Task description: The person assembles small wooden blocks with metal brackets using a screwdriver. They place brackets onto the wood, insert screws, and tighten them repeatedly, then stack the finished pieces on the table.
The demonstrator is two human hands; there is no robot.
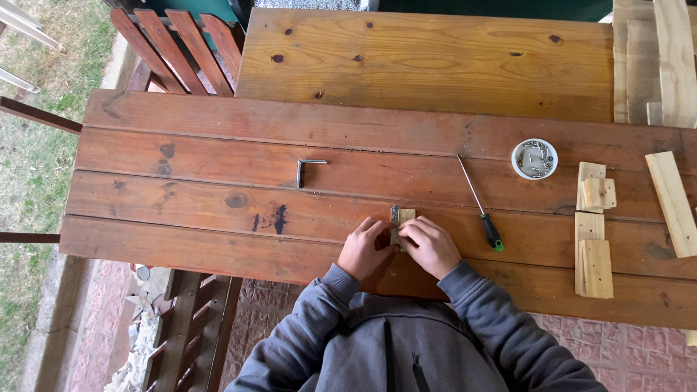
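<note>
Both my hands meet over a small pale wooden block (405,215) near the front edge of the brown plank table (218,196). My left hand (365,249) grips the block's left side, where a small metal bracket (395,213) stands against it. My right hand (430,245) pinches the block's right side. Whether the bracket is fixed to the block cannot be told.
A screwdriver with a green-and-black handle (481,207) lies right of my hands. Farther right are a white dish of screws (534,158) and several pale wood pieces (594,225). A metal angle bracket (306,168) lies at the middle left. Red chair slats (181,47) stand behind.
</note>
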